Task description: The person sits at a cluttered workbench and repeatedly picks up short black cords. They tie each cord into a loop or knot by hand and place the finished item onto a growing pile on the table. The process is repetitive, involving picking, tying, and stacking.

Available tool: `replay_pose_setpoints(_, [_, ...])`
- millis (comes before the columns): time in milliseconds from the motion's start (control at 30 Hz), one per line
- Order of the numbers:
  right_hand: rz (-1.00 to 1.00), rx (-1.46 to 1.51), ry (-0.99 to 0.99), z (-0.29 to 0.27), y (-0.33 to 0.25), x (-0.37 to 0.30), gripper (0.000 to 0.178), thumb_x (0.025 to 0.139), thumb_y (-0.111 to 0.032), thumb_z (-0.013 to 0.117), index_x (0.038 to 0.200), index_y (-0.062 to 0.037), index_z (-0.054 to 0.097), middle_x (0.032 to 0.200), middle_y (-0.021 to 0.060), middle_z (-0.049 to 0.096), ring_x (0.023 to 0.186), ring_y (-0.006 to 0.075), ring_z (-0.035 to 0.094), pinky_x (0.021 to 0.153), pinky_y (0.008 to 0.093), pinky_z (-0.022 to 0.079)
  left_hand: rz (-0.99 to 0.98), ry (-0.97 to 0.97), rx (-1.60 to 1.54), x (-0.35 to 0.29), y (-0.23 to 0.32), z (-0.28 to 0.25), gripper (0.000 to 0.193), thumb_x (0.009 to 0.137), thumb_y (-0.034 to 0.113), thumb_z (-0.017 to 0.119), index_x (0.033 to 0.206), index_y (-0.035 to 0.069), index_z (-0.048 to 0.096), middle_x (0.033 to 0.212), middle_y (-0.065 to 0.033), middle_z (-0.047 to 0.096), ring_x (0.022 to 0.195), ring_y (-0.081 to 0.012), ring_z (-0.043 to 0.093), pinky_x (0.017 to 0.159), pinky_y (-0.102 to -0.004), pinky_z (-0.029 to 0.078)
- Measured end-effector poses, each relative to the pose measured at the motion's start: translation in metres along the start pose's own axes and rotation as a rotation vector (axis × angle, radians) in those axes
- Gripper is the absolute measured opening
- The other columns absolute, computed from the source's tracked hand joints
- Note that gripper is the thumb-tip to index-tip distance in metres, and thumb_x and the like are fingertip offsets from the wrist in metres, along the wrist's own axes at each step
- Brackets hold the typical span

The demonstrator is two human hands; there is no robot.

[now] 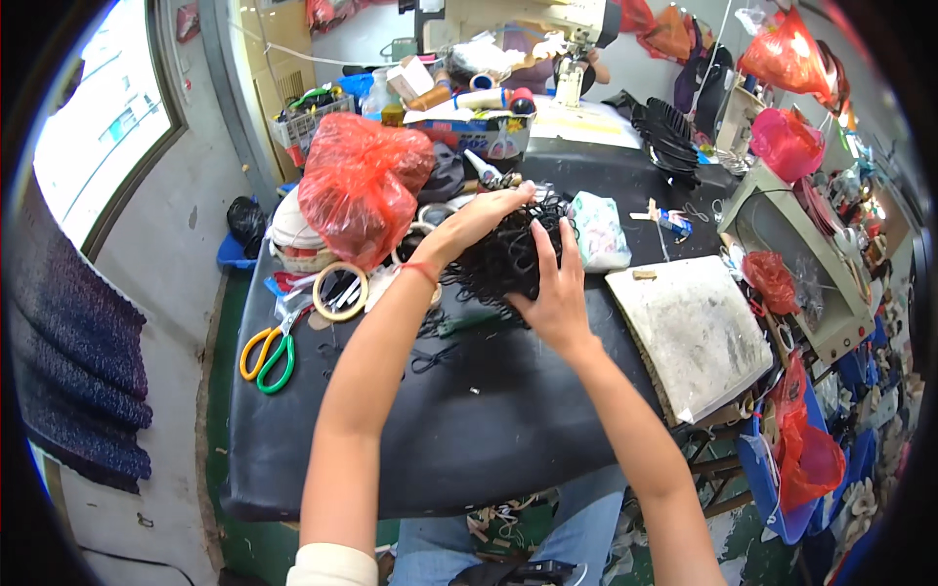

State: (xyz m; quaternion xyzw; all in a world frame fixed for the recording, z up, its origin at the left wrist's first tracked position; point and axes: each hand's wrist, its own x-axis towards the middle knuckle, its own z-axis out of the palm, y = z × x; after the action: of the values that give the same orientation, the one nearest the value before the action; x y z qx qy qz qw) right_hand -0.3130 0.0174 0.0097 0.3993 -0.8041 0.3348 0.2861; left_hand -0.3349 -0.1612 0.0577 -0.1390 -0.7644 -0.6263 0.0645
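A tangled heap of thin black straps or cords (498, 256) lies on the black-covered table between my two hands. My left hand (481, 220) rests along its far left side, with fingers stretched out over the top. Against the heap's right side is my right hand (559, 291), fingers spread and thumb low at the near edge. Both palms face the heap, and neither hand closes round it. A few loose black strands (430, 359) trail toward me. Just right of the heap sits a white patterned plastic packet (599, 231).
Scissors with yellow and green handles (268, 357) and a tape roll (341, 292) lie at left, below a red plastic bag (360, 186). A worn pale board (694, 332) covers the right side. Behind stand a cluttered box (474, 132) and a sewing machine (572, 73), with a person partly visible.
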Motion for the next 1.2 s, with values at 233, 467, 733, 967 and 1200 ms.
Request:
replay_pose_setpoints(233, [0.363,-0.121,-0.480,0.001,0.097,0.009,0.108,0.058,-0.055,0.075,0.141,-0.0167,0.018,0.140,0.0274,0.019,0.130,0.0411,0.020,0.104,0.0507,0.020,-0.024,0.175,0.523,-0.023,-0.003,-0.011,0.052,0.084,0.041,0.058,0.120,0.004,0.053,0.110,-0.0104,0.060,0.100,-0.0181,0.056,0.086,-0.0292,0.043])
replay_pose_setpoints(467, [0.077,-0.031,-0.356,-0.020,-0.036,-0.044,0.068,0.069,-0.025,0.072,0.126,-0.0037,0.041,0.122,0.0220,0.040,0.109,0.0366,0.040,0.093,0.0440,0.035,-0.432,-0.026,1.016,-0.248,0.019,-0.032,0.087,0.062,0.038,0.077,0.131,0.004,0.038,0.130,-0.0216,0.038,0.120,-0.0368,0.037,0.099,-0.0409,0.034])
replay_pose_setpoints(733, [-0.174,0.054,-0.418,0.050,-0.084,-0.052,0.052,0.073,-0.010,0.063,0.122,-0.0039,0.045,0.115,0.0189,0.047,0.108,0.0334,0.043,0.091,0.0389,0.038,-0.529,0.060,0.909,-0.248,-0.018,-0.023,0.085,0.059,0.029,0.080,0.132,0.013,0.038,0.132,-0.0204,0.033,0.118,-0.0367,0.037,0.098,-0.0411,0.035])
replay_pose_setpoints(967, [-0.211,-0.190,-0.557,0.094,-0.098,-0.052,0.025,0.075,-0.011,0.055,0.100,-0.0092,0.054,0.092,0.0078,0.052,0.092,0.0242,0.049,0.075,0.0359,0.042,-0.350,-0.084,0.765,-0.232,-0.021,-0.025,0.037,0.059,0.011,0.068,0.094,0.005,0.056,0.113,-0.0160,0.044,0.101,-0.0314,0.045,0.087,-0.0351,0.041])
replay_pose_setpoints(1200, [-0.088,0.118,-0.555,0.043,-0.096,-0.082,0.017,0.070,-0.002,0.055,0.087,-0.0052,0.052,0.085,0.0107,0.052,0.084,0.0264,0.050,0.073,0.0366,0.044,-0.225,0.007,0.517,-0.235,-0.002,0.012,0.025,0.060,0.005,0.062,0.083,0.000,0.053,0.095,-0.0142,0.047,0.091,-0.0291,0.049,0.078,-0.0346,0.042])
